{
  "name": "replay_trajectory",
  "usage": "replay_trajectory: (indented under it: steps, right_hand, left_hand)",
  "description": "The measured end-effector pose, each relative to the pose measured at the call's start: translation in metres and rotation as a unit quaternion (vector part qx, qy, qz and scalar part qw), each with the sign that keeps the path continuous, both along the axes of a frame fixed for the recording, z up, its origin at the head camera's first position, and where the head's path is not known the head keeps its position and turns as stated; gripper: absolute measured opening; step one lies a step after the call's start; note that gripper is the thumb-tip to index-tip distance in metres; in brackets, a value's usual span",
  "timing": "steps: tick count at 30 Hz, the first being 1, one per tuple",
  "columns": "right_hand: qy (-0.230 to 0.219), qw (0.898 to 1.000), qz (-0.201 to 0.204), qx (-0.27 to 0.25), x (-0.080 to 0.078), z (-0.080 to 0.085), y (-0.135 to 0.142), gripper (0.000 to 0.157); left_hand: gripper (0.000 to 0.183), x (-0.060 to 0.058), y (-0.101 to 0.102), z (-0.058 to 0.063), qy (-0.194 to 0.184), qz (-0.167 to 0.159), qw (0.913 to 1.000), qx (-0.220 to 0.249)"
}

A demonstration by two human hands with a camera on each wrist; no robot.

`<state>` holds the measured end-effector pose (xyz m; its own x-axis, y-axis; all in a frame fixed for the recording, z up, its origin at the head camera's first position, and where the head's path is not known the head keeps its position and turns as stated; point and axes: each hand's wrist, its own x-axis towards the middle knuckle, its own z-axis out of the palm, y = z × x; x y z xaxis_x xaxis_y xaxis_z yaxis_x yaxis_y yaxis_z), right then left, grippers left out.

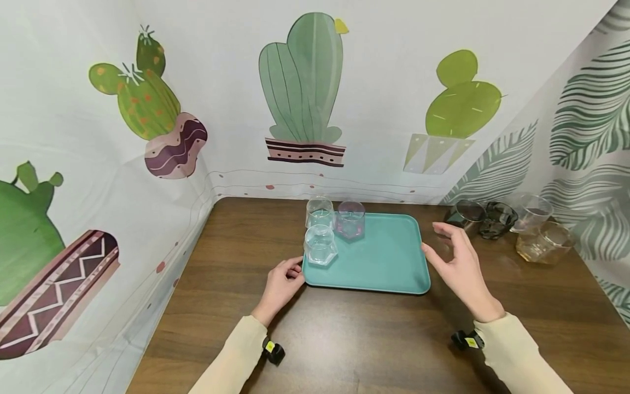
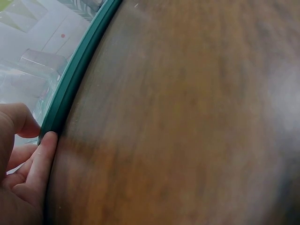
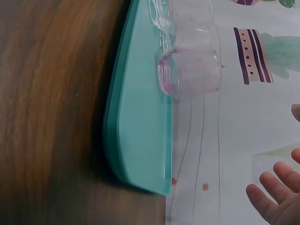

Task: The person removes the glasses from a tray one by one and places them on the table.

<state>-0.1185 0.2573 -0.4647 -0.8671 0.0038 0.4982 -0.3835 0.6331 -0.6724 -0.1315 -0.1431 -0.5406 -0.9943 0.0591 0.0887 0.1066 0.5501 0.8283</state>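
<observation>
A teal tray lies on the table, bearing three glasses on its left part: a clear glass at the back, another clear glass in front, and a pinkish glass beside them. My left hand pinches the tray's left rim near the front corner; in the left wrist view, fingertips sit on both sides of the rim. My right hand holds nothing, its thumb close to the tray's right edge and its fingers spread, as the right wrist view also shows.
Right of the tray, near the back, stand a dark grey glass, a black glass, a clear glass and an amber glass. A cactus-printed cloth hangs behind the brown wooden table.
</observation>
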Motion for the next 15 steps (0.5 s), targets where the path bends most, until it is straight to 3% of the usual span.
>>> replay_trajectory:
  steps: [15]
  right_hand:
    - [0.006, 0.999, 0.033, 0.003, -0.008, -0.005, -0.023, 0.056]
  left_hand:
    - [0.044, -0.001, -0.001, -0.002, 0.004, 0.0, 1.0, 0.0]
